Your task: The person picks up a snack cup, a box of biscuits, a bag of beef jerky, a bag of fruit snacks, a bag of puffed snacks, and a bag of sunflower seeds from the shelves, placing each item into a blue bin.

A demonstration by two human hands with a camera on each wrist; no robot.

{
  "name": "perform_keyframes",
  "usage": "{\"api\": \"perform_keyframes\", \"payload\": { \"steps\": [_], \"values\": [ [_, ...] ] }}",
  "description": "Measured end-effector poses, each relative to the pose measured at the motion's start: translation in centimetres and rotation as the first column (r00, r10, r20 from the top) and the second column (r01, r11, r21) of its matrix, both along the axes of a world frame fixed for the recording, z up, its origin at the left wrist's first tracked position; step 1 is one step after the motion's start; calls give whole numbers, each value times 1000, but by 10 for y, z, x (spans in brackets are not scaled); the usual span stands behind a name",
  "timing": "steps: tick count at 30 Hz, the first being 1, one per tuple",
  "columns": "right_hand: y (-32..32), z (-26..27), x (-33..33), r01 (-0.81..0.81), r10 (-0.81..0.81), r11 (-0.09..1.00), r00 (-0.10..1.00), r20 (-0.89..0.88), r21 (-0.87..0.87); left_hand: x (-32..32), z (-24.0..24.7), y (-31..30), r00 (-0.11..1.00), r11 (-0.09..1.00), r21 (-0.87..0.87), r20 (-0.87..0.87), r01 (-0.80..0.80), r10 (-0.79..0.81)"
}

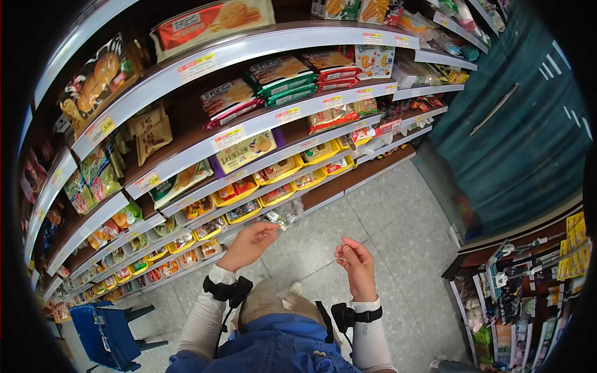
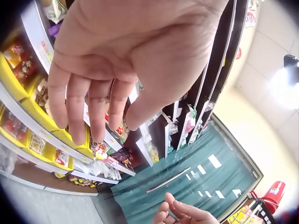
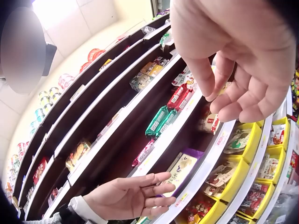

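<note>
My left hand (image 1: 249,245) hovers before the lower shelves, its fingers relaxed and nothing in its grasp. The left wrist view shows its palm, with long loose fingers (image 2: 74,100) hanging over the snack bins. My right hand (image 1: 359,267) is raised above the floor, a forearm's width apart from the left. Its fingers bend loosely, with thumb and forefinger close together and no object between them in the right wrist view. Nearest the left hand are a clear plastic bag (image 1: 291,211) and yellow bins (image 1: 244,211) of small wrapped snacks.
Curved shelves (image 1: 261,124) hold packaged biscuits (image 1: 283,74) and a purple-edged packet (image 1: 247,152). A blue plastic stool or basket (image 1: 106,336) stands at lower left. Grey tiled floor (image 1: 398,217) runs to a teal curtain (image 1: 497,143). Another goods rack (image 1: 516,304) is at right.
</note>
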State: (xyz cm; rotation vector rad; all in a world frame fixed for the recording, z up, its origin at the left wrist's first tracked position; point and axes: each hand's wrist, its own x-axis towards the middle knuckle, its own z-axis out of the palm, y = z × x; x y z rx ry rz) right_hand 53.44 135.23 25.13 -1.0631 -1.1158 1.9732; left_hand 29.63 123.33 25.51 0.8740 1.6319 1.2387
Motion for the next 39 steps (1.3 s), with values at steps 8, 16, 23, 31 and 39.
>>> {"api": "perform_keyframes", "payload": {
  "steps": [8, 16, 23, 31, 39],
  "values": [
    [50, -11, 17, 58, -59, 998, 998, 19, 34, 6, -14, 89, 989, 996, 27, 119, 88, -90],
    [118, -12, 1, 45, -54, 995, 993, 101, 87, -10, -65, 183, 922, 978, -146, 336, -152, 193],
    [189, -29, -45, -152, 134, 985, 973, 186, 82, -36, -109, 251, 724, 837, -301, 420, -457, 547],
    [232, -41, -77, -245, 232, 969, 954, 190, 44, -56, -148, 290, 655, 727, -292, 315, -621, 686],
    [258, -59, -95, -328, 321, 945, 927, 196, 1, -59, -148, 306, 631, 757, -319, 420, -570, 652]
  ]
}}
